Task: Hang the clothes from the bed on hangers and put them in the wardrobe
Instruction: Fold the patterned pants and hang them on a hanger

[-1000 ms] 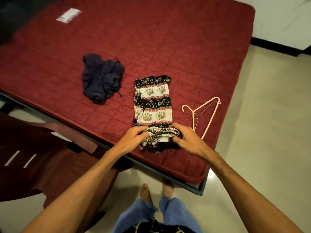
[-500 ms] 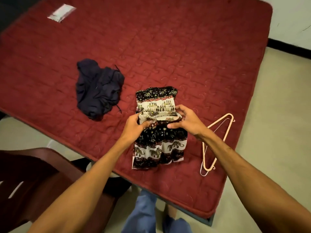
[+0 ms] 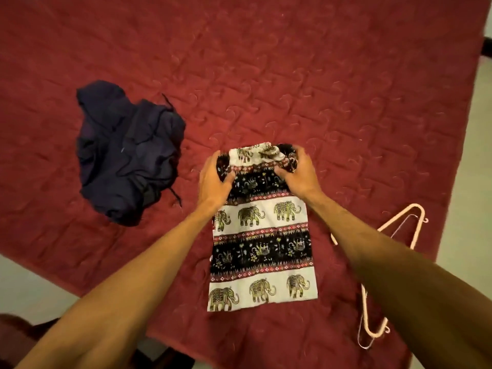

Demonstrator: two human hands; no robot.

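A black-and-white elephant-print garment (image 3: 262, 243) lies lengthwise on the red quilted bed (image 3: 292, 75). My left hand (image 3: 214, 179) grips its far left corner. My right hand (image 3: 299, 171) grips the bunched far right corner. A crumpled dark navy garment (image 3: 127, 153) sits on the bed to the left, apart from my hands. A pale pink hanger (image 3: 372, 310) lies on the bed to the right, partly hidden under my right forearm.
The bed's right edge meets pale floor (image 3: 474, 155). Pale floor (image 3: 29, 283) also shows at the near left. A dark brown chair (image 3: 18, 334) shows at the bottom left corner.
Both hands have carried the garment's gathered end away from me, unfolding it flat along the bed. The view has moved closer over the bed.
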